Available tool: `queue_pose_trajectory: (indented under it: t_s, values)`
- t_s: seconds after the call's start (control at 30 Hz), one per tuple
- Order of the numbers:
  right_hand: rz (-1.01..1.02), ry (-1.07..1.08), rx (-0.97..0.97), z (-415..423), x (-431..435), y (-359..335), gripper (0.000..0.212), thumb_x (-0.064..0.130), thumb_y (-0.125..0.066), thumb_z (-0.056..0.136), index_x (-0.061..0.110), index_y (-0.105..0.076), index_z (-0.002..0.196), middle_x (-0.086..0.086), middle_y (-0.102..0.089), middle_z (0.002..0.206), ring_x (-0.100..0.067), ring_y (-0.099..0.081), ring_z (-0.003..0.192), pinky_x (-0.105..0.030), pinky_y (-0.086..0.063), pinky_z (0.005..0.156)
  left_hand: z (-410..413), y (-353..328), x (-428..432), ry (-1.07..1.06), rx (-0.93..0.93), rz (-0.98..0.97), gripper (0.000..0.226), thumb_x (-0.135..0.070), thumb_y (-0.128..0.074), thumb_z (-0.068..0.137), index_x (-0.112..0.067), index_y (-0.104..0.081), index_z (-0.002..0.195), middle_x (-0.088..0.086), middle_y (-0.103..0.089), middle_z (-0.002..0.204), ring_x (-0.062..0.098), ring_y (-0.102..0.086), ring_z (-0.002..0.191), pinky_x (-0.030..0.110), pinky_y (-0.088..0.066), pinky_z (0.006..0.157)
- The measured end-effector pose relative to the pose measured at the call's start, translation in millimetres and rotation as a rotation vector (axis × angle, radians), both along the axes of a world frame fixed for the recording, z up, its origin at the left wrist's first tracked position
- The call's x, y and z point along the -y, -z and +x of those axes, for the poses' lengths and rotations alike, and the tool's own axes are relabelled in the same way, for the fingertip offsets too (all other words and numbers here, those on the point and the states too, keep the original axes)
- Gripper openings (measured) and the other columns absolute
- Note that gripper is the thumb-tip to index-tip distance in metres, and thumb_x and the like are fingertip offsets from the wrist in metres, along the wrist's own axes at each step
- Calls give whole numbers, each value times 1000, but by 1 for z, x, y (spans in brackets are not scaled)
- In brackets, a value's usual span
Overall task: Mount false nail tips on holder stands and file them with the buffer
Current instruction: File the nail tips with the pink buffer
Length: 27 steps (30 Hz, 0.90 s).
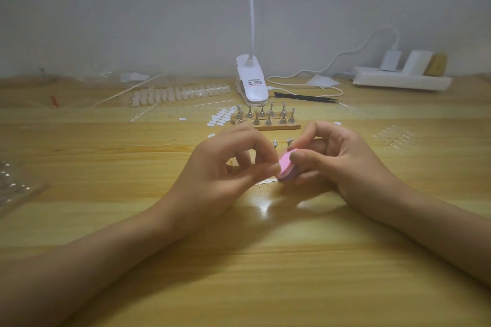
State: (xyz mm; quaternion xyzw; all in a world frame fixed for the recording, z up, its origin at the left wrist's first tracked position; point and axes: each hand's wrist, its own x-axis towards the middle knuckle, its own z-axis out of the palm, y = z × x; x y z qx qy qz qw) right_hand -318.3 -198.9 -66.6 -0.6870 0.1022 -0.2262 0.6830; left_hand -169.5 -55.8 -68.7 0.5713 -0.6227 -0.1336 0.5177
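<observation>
The pink buffer [285,168] sits in the middle of the scene, raised a little off the wooden table [265,260] between our two hands, its broad pink face turned up and to the left. Our right hand [342,164] grips it: the thumb [300,156] presses down on the upper face, and the curled fingers close in on it from the far side and from below. Our left hand [225,175] meets the buffer's left edge with thumb and forefinger pressed together. The other fingers are curled in behind them. Whatever they pinch is too small and blurred for us to tell. On the table just under the buffer lies a short clear plastic strip [265,182]. Just beyond the fingers two loose holder stands [281,142] show in the gap between the hands. Farther off, a wooden base [276,127] carries a cluster of metal stands [265,115], with a sheet of white adhesive dots [223,117] to its left. Beyond them are a long row of nail tips [180,94], a white clip lamp [251,82] and black tweezers [308,98]. More clear tips [393,137] lie to the right, and a white power strip [401,79] is at the far right.
</observation>
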Motion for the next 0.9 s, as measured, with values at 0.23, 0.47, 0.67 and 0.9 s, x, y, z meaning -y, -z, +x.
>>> queue_pose_trajectory:
  t_s: [0.23, 0.47, 0.67, 0.9]
  values:
    - [-69, -34, -9, -1, -5, -1, 20, 17, -81, 80, 12, -62, 83, -19, -76, 83, -28, -75, 75, -28, -61, 63, -1, -2, 1, -26, 31, -1, 8, -18, -69, 85, -17, -65, 79, -10, -59, 85, 8, -53, 70, 14, -38, 58]
    - [-87, -93, -44, -1, -6, -2, 20, 20, -78, 84, 11, -60, 84, -18, -76, 84, -27, -76, 77, -28, -61, 64, -2, -3, 0, -21, 49, -2, 10, -15, -69, 86, -19, -63, 78, -10, -58, 84, 8, -53, 70, 11, -36, 58]
    - [-96, -114, -63, 0, -4, 0, 19, 20, -78, 85, 11, -61, 84, -18, -75, 82, -29, -75, 75, -26, -59, 60, -2, -4, 0, 0, 73, -9, 10, -14, -68, 87, -17, -63, 79, -9, -57, 84, 7, -53, 71, 10, -36, 59]
    - [-99, -222, -41, -2, -3, -1, 12, 19, -74, 87, 17, -62, 84, -15, -75, 78, -22, -73, 69, -19, -55, 57, -3, -3, -1, -7, 58, -25, 10, -18, -68, 86, -21, -63, 79, -7, -58, 85, 11, -53, 66, 18, -39, 55]
